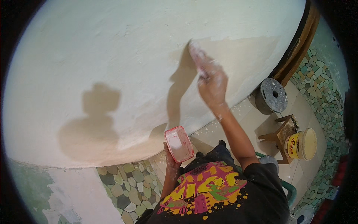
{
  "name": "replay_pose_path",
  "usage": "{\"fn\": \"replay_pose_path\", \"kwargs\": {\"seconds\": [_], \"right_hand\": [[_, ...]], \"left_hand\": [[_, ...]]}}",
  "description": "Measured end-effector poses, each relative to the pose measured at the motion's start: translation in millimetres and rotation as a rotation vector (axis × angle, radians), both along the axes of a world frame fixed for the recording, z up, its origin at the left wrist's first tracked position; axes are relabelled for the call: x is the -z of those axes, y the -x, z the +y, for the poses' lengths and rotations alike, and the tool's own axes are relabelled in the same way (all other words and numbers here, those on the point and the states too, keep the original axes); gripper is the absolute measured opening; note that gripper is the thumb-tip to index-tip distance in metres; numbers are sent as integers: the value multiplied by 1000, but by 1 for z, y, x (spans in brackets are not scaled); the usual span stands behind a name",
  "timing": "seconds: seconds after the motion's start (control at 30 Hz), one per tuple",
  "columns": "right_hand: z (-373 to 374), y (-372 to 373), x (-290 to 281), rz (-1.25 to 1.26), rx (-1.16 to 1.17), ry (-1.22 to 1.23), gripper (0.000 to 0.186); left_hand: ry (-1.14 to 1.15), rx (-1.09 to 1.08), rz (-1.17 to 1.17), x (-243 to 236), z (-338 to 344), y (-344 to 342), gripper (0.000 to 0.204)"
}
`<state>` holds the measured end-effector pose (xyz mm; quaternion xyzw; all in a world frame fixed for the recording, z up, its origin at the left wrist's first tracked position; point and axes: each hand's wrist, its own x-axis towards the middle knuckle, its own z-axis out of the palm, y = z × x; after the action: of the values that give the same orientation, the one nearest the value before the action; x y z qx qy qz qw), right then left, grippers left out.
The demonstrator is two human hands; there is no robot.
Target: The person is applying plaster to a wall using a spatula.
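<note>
Your right hand (213, 85) is raised against the broad cream-white plastered wall (112, 48), fingers wrapped tight around the handle of a paint-caked brush (197, 58) whose bristle end touches the wall at the left edge of a darker, tan patch. That patch runs from the brush rightward toward the dark curved wooden frame (298, 48) at the wall's right edge; the paler coat lies above it and to its left.

Your left hand (169, 156) sits low and close to your body, fingers curled under and around a small rectangular red-rimmed plastic tub of white paint (179, 143), held just off the wall's lower edge.

To the left of the brush the wall is open all the way across, marked only by shadows of your head and arm. To the right, room is tighter: the wooden frame closes the wall.

Below that, on the pale paint-spattered tiled floor (253, 123), stand a grey round drum-like object (271, 95), a small wooden stool (284, 134) and, just beside it, a yellow paint bucket with a cream lid (301, 145). Green pebble-mosaic paving (317, 89) borders the tiles on the right, and the same paving (130, 186) shows under the wall at lower left.
</note>
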<state>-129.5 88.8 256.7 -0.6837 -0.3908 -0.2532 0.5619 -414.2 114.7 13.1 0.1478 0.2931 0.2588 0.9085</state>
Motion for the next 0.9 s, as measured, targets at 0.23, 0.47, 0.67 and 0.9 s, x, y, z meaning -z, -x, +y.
{"fn": "replay_pose_path", "kwargs": {"seconds": [0.23,0.47,0.67,0.9], "right_hand": [[-18,-12,-25,223,-175,-201,58],[-4,17,22,21,-16,117,64],[-14,23,32,25,-222,206,62],[13,3,67,-423,35,277,61]], "left_hand": [[-47,22,132,6,9,2,75],[-27,29,62,1,12,-7,78],[-29,93,-134,-12,14,-23,72],[20,72,-106,19,15,-6,76]]}}
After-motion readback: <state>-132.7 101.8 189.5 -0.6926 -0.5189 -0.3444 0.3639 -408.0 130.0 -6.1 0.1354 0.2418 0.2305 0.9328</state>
